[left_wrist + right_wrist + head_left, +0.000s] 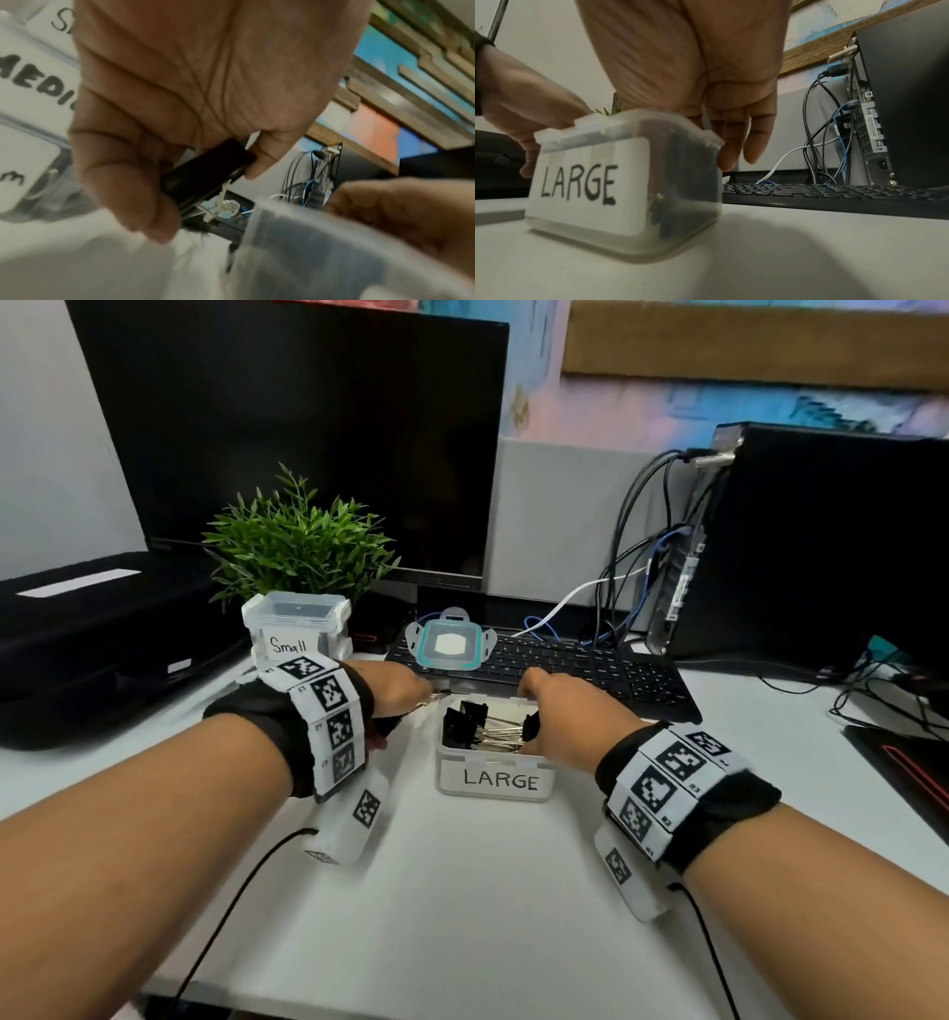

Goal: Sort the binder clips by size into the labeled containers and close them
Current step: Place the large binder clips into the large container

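Note:
The clear LARGE container (494, 780) stands open in front of me with several large black binder clips (482, 726) inside. My left hand (405, 698) is at its left rim and pinches a black binder clip (213, 166) between thumb and fingers, wire handles pointing down. My right hand (536, 711) holds the container's right side, its fingers (741, 142) down along the outer wall (693, 172). A teal-edged lid (449, 645) lies on the keyboard. The closed Small container (295, 629) sits at the back left, stacked above the one labelled MEDIUM (33, 85).
A black keyboard (590, 670) lies just behind the LARGE container, with a monitor (308, 428) and a green plant (298, 541) beyond. A computer tower (821, 541) with cables stands at the right. A black case (92, 634) lies at the left.

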`<control>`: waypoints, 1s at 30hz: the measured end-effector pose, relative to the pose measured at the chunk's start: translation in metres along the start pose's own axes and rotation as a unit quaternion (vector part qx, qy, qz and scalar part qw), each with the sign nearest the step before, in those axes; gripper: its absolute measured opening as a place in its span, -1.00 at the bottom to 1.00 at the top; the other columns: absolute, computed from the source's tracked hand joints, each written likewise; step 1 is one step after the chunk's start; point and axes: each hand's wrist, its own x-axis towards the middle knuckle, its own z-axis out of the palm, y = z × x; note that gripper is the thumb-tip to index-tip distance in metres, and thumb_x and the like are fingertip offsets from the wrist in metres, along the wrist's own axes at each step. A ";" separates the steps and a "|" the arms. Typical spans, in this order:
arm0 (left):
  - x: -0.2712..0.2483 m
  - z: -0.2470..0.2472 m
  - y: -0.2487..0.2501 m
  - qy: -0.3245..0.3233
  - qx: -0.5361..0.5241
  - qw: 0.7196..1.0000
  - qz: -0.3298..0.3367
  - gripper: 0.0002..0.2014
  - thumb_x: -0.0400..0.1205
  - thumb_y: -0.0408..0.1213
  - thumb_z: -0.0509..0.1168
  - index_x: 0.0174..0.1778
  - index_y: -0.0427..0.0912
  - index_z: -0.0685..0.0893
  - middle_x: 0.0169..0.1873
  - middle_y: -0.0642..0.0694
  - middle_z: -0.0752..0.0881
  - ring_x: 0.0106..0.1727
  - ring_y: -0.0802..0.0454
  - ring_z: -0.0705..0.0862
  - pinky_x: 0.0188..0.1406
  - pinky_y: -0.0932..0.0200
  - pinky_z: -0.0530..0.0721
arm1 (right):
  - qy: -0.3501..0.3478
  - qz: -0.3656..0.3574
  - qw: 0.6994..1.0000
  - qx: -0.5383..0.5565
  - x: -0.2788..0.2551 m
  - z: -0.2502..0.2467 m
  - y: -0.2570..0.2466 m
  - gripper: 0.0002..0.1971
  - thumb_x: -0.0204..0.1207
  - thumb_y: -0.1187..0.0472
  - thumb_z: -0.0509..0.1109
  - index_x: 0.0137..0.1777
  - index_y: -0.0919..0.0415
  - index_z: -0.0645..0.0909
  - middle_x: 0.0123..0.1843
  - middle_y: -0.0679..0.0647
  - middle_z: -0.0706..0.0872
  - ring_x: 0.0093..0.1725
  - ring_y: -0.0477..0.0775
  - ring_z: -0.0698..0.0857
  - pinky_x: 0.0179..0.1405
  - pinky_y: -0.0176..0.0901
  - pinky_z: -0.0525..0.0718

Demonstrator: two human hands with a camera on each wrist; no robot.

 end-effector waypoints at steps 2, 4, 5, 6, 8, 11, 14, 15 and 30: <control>-0.001 -0.005 0.004 0.000 -0.054 0.999 0.000 -0.65 0.72 -0.12 -0.03 -0.22 -0.30 0.43 -0.45 -0.25 0.50 -0.52 -0.11 0.57 -0.48 0.21 0.59 | -0.001 -0.004 1.000 -0.001 0.001 0.000 0.000 -0.43 0.41 0.12 0.54 0.37 0.10 0.39 0.23 0.13 0.61 0.14 0.17 0.63 0.11 0.04 0.67; -0.005 -0.010 0.008 -0.005 -0.091 0.996 0.016 -0.69 0.72 -0.11 -0.02 -0.18 -0.26 0.42 -0.43 -0.22 0.49 -0.54 -0.07 0.58 -0.53 0.24 0.59 | -0.003 -0.005 1.000 -0.002 0.001 0.000 0.000 -0.44 0.41 0.12 0.54 0.37 0.11 0.40 0.23 0.13 0.62 0.14 0.17 0.64 0.11 0.04 0.67; -0.007 -0.012 0.011 -0.007 -0.114 0.993 0.022 -0.71 0.71 -0.11 -0.01 -0.18 -0.24 0.42 -0.41 -0.21 0.48 -0.54 -0.05 0.58 -0.54 0.24 0.59 | -0.003 -0.005 1.000 -0.001 0.001 -0.001 0.000 -0.44 0.41 0.12 0.54 0.36 0.11 0.41 0.22 0.13 0.62 0.14 0.17 0.64 0.12 0.05 0.67; -0.008 -0.014 0.014 -0.013 -0.140 0.990 0.028 -0.73 0.71 -0.12 0.00 -0.18 -0.22 0.42 -0.38 -0.19 0.47 -0.53 -0.05 0.57 -0.52 0.23 0.60 | -0.002 -0.005 1.000 0.000 0.001 -0.001 0.000 -0.45 0.40 0.12 0.54 0.36 0.10 0.42 0.23 0.13 0.61 0.14 0.17 0.64 0.12 0.06 0.67; -0.014 -0.015 0.020 -0.029 -0.198 0.979 0.047 -0.77 0.72 -0.12 0.05 -0.11 -0.21 0.44 -0.34 -0.16 0.49 -0.46 -0.04 0.58 -0.40 0.15 0.64 | -0.002 -0.003 1.000 0.001 0.001 -0.001 0.000 -0.45 0.39 0.10 0.55 0.34 0.09 0.43 0.24 0.12 0.59 0.16 0.18 0.63 0.14 0.06 0.66; -0.021 -0.012 0.026 -0.069 -0.303 0.947 0.076 -0.75 0.70 -0.12 0.15 0.14 -0.24 0.48 -0.15 -0.19 0.58 -0.27 -0.10 0.66 -0.04 0.02 0.71 | -0.002 -0.004 1.000 -0.002 0.001 -0.002 -0.001 -0.45 0.38 0.07 0.56 0.33 0.06 0.44 0.24 0.11 0.57 0.16 0.17 0.62 0.13 0.03 0.65; -0.025 -0.006 0.030 -0.119 -0.350 0.923 0.105 -0.76 0.70 -0.14 0.17 0.10 -0.26 0.55 0.06 -0.21 0.60 -0.17 -0.13 0.69 -0.01 0.03 0.71 | -0.003 -0.003 1.000 -0.007 0.000 -0.003 -0.001 -0.45 0.39 0.06 0.55 0.34 0.06 0.44 0.24 0.11 0.57 0.18 0.17 0.62 0.13 0.01 0.63; -0.025 -0.003 0.031 -0.127 -0.352 0.920 0.116 -0.76 0.70 -0.15 0.17 0.07 -0.26 0.57 0.07 -0.21 0.61 -0.14 -0.12 0.68 -0.03 0.06 0.71 | -0.002 -0.004 1.000 -0.008 0.001 -0.002 -0.001 -0.45 0.39 0.06 0.55 0.34 0.07 0.44 0.25 0.11 0.57 0.18 0.17 0.62 0.13 0.01 0.63; -0.017 0.030 0.017 -0.083 -0.269 0.941 0.190 -0.59 0.42 0.12 0.31 0.03 -0.10 0.67 0.10 -0.28 0.69 0.22 -0.21 0.66 0.37 -0.11 0.56 | 0.009 -0.005 1.000 0.001 0.002 -0.002 0.002 -0.45 0.36 0.02 0.54 0.32 0.09 0.46 0.24 0.13 0.58 0.15 0.17 0.62 0.08 -0.02 0.64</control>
